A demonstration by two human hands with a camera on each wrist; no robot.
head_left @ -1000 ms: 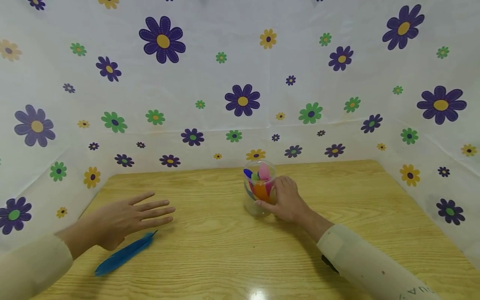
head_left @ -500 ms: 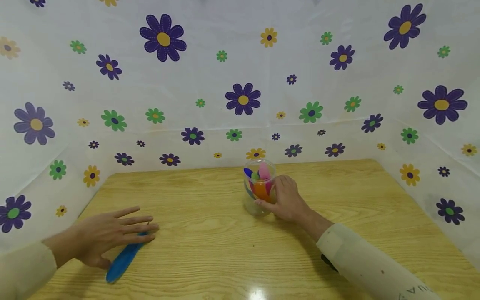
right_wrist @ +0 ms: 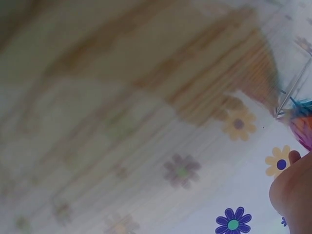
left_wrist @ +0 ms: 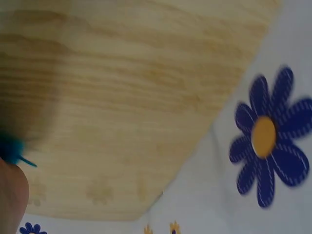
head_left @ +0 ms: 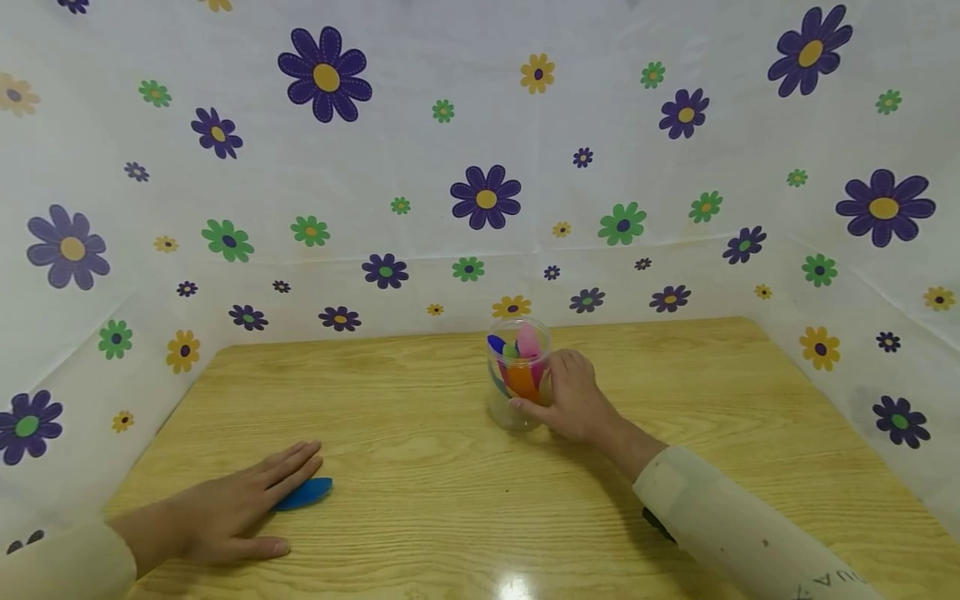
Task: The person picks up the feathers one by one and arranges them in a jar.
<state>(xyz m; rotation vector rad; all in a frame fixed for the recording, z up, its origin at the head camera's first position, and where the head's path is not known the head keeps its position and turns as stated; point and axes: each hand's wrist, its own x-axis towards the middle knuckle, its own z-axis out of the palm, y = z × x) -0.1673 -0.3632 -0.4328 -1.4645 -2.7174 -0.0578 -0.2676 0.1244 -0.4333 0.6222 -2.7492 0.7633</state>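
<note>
My right hand (head_left: 573, 400) grips the side of a clear plastic cup (head_left: 517, 412) standing upright on the table. Several bright feathers (head_left: 522, 379), blue, green, pink and orange, are inside it. Only a corner of the right wrist view catches the hand (right_wrist: 295, 192) and the coloured feathers (right_wrist: 303, 122). At the left, my left hand (head_left: 232, 508) lies palm down with straight fingers over a blue feather (head_left: 306, 494). One end of that feather sticks out beside the fingers; the rest is hidden underneath. In the left wrist view a bit of the blue feather (left_wrist: 9, 148) shows with its thin quill.
The wood-grain table (head_left: 420, 533) is bounded at the back and both sides by a white sheet (head_left: 420, 150) printed with purple, green and yellow flowers. The cup stands near the table's back edge.
My left hand has come down and nearer onto the blue feather, which has turned so that its broad end points right. The right hand and the cup stay where they were.
</note>
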